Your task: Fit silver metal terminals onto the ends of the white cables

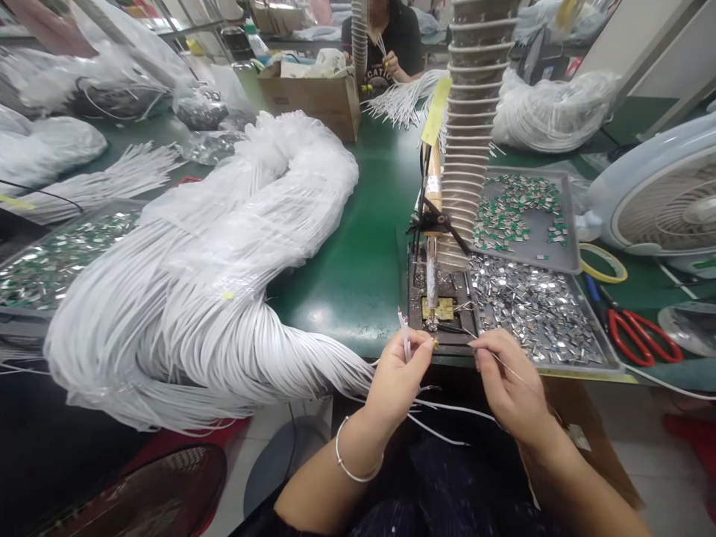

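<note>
My left hand is closed on a thin white cable whose stripped end sticks up by the fingertips. My right hand pinches a thin solder wire that runs back over the hand. Both hands sit at the table's front edge, just below a soldering stand with an upright iron and a small brass pad. A big bundle of white cables lies to the left, with its ends reaching toward my left hand.
A tray of small metal parts lies right of the stand, and a second tray lies behind it. A ribbed fume hose hangs over the stand. Red scissors, yellow tape roll, a fan, a cardboard box. Another person works opposite.
</note>
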A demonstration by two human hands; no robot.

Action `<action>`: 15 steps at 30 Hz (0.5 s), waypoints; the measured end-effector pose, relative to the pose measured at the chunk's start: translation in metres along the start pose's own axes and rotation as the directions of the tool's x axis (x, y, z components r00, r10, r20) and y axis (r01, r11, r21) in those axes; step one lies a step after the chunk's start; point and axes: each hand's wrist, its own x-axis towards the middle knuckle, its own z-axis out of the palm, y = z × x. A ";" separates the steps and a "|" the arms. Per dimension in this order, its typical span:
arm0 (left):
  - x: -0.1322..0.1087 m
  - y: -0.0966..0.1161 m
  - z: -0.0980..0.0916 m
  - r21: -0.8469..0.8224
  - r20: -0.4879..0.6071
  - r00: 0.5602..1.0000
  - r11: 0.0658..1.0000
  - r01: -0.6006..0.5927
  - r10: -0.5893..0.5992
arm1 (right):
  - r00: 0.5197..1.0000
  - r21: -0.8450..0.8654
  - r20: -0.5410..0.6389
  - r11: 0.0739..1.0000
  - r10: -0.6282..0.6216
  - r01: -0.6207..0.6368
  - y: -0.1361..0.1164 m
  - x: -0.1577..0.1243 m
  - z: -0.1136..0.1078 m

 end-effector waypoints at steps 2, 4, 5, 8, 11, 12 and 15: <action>-0.002 0.003 0.002 0.010 0.019 1.000 1.000 -0.015 0.015 | 1.000 0.056 0.028 0.998 0.006 -0.007 -0.006 0.001 0.005; -0.004 0.006 0.003 0.027 0.031 0.999 0.999 -0.039 0.038 | 0.997 0.104 0.058 0.993 0.045 -0.051 -0.011 0.003 0.009; -0.005 0.008 0.003 0.037 0.033 0.998 0.998 -0.051 0.050 | 0.994 0.126 0.075 0.988 0.075 -0.084 -0.013 0.004 0.012; -0.007 0.011 0.004 0.055 0.039 0.997 0.996 -0.068 0.066 | 0.979 0.205 0.105 0.960 0.174 -0.192 -0.018 0.008 0.018; -0.008 0.011 0.004 0.051 0.042 0.997 0.996 -0.067 0.065 | 0.964 0.268 0.115 0.927 0.241 -0.264 -0.021 0.012 0.022; -0.009 0.011 0.004 0.047 0.041 0.997 0.997 -0.062 0.060 | 0.960 0.280 0.117 0.919 0.256 -0.279 -0.021 0.013 0.023; -0.009 0.011 0.005 0.032 0.035 0.999 0.999 -0.037 0.035 | 0.951 0.302 0.123 0.902 0.284 -0.308 -0.022 0.015 0.023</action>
